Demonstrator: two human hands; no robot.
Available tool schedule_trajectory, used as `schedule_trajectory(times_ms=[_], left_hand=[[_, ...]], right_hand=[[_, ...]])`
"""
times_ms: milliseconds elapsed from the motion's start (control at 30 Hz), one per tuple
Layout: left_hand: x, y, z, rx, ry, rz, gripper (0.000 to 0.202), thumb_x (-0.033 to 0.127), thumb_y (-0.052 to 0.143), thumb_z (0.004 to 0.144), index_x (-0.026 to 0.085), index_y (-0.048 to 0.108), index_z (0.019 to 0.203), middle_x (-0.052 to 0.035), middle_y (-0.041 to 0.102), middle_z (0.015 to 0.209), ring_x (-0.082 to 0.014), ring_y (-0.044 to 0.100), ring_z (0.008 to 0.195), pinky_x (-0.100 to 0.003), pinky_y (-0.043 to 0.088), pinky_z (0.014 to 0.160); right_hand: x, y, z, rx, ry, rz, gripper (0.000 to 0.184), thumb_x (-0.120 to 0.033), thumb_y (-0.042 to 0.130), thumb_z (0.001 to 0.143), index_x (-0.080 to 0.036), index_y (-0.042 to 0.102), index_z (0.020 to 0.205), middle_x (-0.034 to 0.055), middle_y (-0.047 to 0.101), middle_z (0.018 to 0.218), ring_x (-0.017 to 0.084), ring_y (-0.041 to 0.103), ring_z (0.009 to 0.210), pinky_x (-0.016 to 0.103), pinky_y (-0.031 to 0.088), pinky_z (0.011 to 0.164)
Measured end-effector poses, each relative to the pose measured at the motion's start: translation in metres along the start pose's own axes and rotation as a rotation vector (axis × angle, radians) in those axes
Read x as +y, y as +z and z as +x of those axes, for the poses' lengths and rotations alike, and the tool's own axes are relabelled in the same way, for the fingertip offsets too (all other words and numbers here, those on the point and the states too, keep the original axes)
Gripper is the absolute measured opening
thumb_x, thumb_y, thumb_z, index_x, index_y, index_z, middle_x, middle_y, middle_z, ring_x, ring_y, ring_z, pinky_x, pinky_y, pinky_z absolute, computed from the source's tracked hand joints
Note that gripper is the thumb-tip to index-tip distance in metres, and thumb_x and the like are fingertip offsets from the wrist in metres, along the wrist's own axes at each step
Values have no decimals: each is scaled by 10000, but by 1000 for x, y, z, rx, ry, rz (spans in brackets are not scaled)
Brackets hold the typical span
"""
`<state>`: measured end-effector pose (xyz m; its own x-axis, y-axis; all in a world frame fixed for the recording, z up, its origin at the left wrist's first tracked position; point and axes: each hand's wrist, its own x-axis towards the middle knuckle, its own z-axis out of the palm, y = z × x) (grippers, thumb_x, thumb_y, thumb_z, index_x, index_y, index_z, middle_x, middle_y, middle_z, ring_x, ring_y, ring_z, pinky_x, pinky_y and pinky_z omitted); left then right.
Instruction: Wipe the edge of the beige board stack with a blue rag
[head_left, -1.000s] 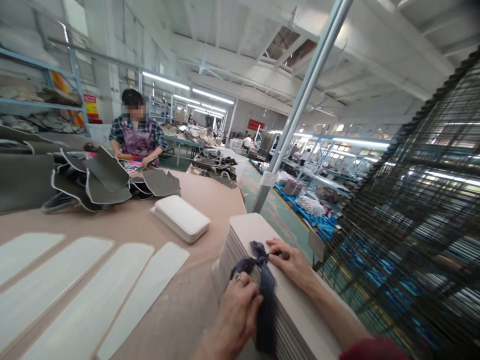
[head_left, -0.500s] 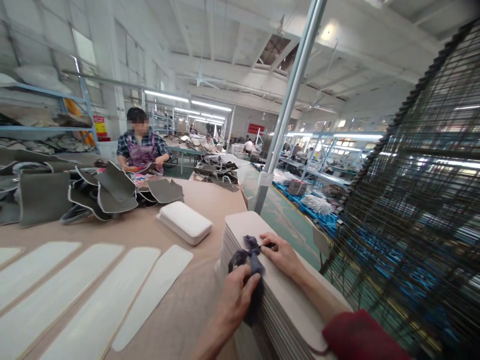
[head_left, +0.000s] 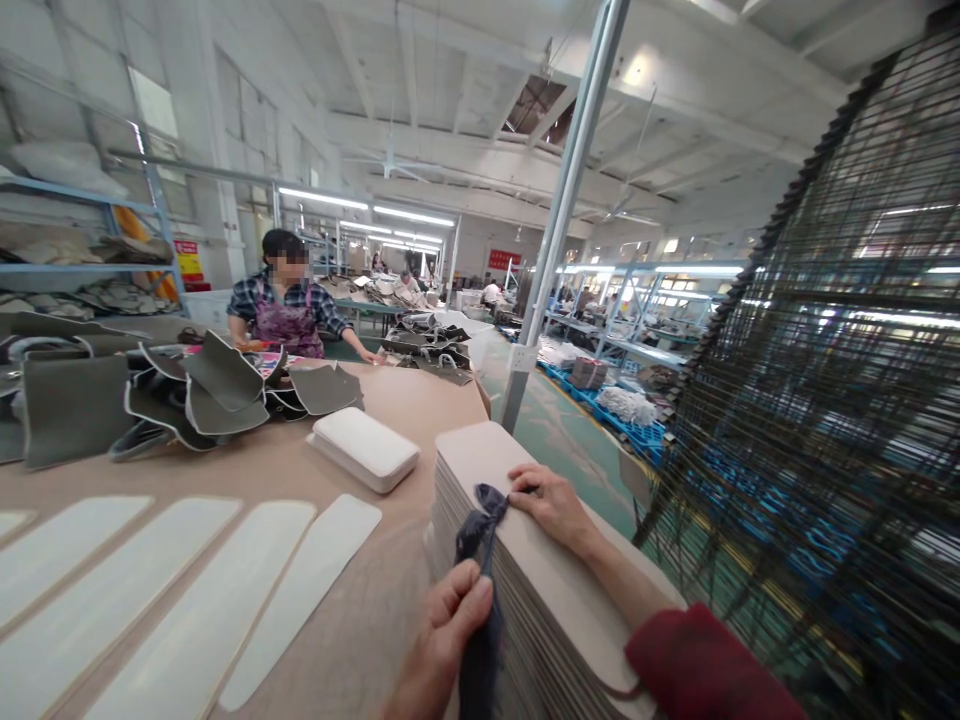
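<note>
**Dark cloth tie on a stack of flat boards**

The left hand (head_left: 450,625) pinches a limp, dark blue cloth strip (head_left: 480,540), pulled taut down the side of the stack of thin beige boards (head_left: 540,600). The right hand (head_left: 551,503) lies flat on the stack's smooth top, fingertips pinning the strip's knot. Left of the stack sit white rounded panels (head_left: 187,590).

Left hand (head_left: 450,625) fisted, thumb up; right hand (head_left: 551,503) flat, palm down.

Grey cut pieces (head_left: 217,390) beside white pad stack (head_left: 365,448).
</note>
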<state>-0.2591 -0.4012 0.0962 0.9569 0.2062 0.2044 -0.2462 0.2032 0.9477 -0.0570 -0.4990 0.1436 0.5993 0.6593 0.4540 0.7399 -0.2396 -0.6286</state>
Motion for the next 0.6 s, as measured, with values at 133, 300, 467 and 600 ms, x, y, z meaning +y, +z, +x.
schedule_trajectory(times_ms=[133,300,467,600], left_hand=[[13,-40,12,-57,111,373,422,516,403,865,156,579,734,-29,540,744,-141,478,724,-253,379,677],[-15,-68,64,374,174,406,470,417,567,745,130,518,1113,-111,575,1024,-212,546,912,-353,432,816],[-46,-36,84,336,196,558,196,353,518,796,172,493,723,-11,529,747,-164,499,760,-293,392,716],[-28,-29,71,300,202,387,280,387,436,857,179,443,669,14,433,680,-136,442,678,-249,364,638]], right_hand=[[7,-2,1,25,15,47,139,-338,607,667,-200,621,657,76,638,959,212,557,968,368,359,943],[3,-4,1,-41,4,102,205,-400,547,702,-209,619,678,54,662,942,209,571,978,332,386,931],[-9,-1,13,-24,46,-38,317,-464,452,776,-224,654,823,60,660,927,241,567,919,391,390,860],[-22,16,24,-34,9,-174,164,-367,640,656,-226,609,578,46,623,731,259,509,847,459,281,903]])
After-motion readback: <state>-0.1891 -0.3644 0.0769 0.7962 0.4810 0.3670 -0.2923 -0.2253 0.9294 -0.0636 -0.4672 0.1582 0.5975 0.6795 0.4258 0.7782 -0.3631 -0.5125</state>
